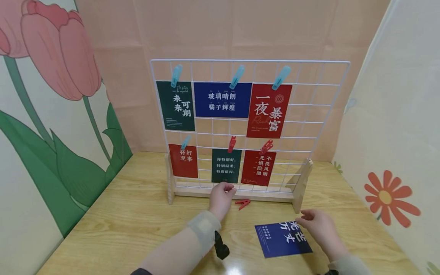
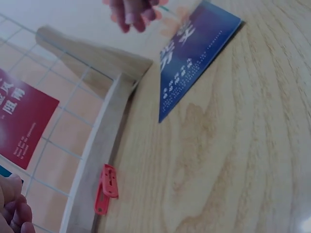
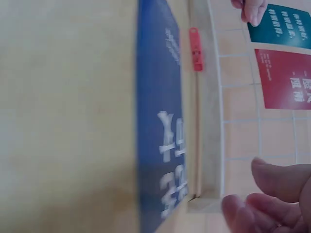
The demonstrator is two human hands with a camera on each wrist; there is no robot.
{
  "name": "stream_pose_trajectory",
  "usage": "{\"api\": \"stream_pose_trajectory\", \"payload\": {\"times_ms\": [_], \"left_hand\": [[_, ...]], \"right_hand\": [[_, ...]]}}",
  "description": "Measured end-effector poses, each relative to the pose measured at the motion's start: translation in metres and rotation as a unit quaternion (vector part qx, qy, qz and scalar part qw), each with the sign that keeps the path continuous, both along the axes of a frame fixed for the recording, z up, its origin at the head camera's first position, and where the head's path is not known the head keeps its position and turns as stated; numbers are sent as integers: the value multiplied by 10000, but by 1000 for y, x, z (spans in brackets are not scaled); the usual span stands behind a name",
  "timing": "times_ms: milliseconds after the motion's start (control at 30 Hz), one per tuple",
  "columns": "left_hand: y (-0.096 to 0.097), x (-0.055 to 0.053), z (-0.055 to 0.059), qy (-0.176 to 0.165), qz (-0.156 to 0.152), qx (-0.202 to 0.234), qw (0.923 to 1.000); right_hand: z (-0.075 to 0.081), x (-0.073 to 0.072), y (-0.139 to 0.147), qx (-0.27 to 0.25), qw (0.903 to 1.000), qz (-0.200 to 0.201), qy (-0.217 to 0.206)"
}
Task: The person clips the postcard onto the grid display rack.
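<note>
A white wire grid rack (image 1: pixel 309 104) holds several printed cards under clips. My left hand (image 1: pixel 222 196) is at the lower edge of the dark green card (image 1: pixel 226 166), its thumb and fingertips pinching the bottom; in the right wrist view these fingers (image 3: pixel 253 12) overlap the card's corner. A red clip (image 1: pixel 232 144) fastens that card at its top. My right hand (image 1: pixel 319 229), fingers loosely bent and holding nothing, hovers beside the blue card (image 1: pixel 275 244) lying on the table. Between the hands, a loose red clip (image 2: pixel 106 189) lies by the rack's base.
A blue clip holds the lower-left red card (image 1: pixel 184 166), and a red clip the lower-right red card (image 1: pixel 258 169). Blue clips hold the upper row, including a wide blue card (image 1: pixel 222 100). Wooden feet (image 1: pixel 302 187) support the rack on the wooden table (image 1: pixel 137 225).
</note>
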State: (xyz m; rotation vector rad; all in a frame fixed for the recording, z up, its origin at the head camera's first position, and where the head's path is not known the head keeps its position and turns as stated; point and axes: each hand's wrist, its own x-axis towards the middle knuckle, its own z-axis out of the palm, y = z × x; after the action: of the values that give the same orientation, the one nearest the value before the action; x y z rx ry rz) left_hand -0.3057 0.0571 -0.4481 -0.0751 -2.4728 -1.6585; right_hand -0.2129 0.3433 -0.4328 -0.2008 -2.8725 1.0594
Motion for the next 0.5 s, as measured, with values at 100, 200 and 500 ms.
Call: {"api": "stream_pose_trajectory", "payload": {"times_ms": [100,200,500], "left_hand": [[0,-2,-6,29,4,-74,10000],[1,-4,-12,24,-6,-137,9999],[8,0,-23,-879,-503,-773,9919]], "right_hand": [[-7,8,4,344,9986,28,-410],[-13,16,7,905,9925,187,-803],[-26,19,3,1431,9840,588,-887]]}}
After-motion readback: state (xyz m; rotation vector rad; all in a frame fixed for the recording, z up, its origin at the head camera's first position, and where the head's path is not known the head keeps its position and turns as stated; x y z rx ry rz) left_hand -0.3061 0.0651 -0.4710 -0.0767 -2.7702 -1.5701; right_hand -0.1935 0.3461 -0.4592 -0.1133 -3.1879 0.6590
